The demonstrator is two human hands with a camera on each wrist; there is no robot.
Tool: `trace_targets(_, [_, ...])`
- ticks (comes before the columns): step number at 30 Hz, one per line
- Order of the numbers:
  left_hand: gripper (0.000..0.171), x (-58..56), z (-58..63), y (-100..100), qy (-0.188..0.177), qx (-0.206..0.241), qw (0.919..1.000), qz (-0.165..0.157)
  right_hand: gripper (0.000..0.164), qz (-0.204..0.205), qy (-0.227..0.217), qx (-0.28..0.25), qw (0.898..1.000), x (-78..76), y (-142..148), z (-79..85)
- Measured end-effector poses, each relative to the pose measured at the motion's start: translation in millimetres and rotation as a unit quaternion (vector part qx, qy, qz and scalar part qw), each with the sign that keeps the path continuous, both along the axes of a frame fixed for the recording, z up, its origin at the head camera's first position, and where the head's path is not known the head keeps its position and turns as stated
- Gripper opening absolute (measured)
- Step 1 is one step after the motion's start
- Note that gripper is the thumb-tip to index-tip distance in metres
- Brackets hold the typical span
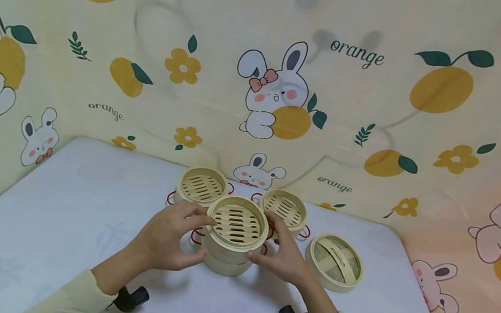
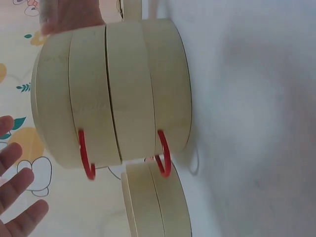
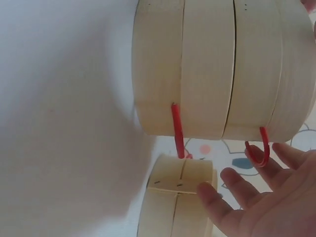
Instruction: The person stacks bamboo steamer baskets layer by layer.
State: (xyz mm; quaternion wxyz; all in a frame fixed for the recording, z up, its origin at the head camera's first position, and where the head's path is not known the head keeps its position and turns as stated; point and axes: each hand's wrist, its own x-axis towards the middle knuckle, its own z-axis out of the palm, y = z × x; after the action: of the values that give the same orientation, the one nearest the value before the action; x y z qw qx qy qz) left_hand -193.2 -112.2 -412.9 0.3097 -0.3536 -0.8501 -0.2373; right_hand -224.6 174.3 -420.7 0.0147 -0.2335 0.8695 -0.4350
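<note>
Two round bamboo steamer baskets stand stacked in the middle of the table, the slatted floor of the upper one showing. Red loops hang from their sides. My left hand is at the stack's left side, its fingers spread and apart from the wall in the left wrist view. On the right side is my right hand. Its fingers are loosely spread beside the upper red loop in the right wrist view; whether a fingertip touches the basket cannot be told.
Behind the stack stand two more steamer baskets, one at back left and one at back right. A woven bamboo lid with a strap handle lies to the right. A patterned cloth hangs behind the white table.
</note>
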Motion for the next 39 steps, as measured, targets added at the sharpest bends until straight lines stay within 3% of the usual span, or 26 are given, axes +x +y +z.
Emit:
trace_targets(26, [0.045, -4.1, 6.3, -19, -0.013, 0.011, 0.9992, 0.035, 0.088, -0.015, -0.008, 0.001, 1.000, 2.1, -7, 8.7])
trace_targets(39, [0.041, -9.2, 6.3, -22, -0.048, 0.017, 0.9972, 0.054, 0.091, -0.017, -0.024, -0.005, 1.000, 2.6, -8, 8.5])
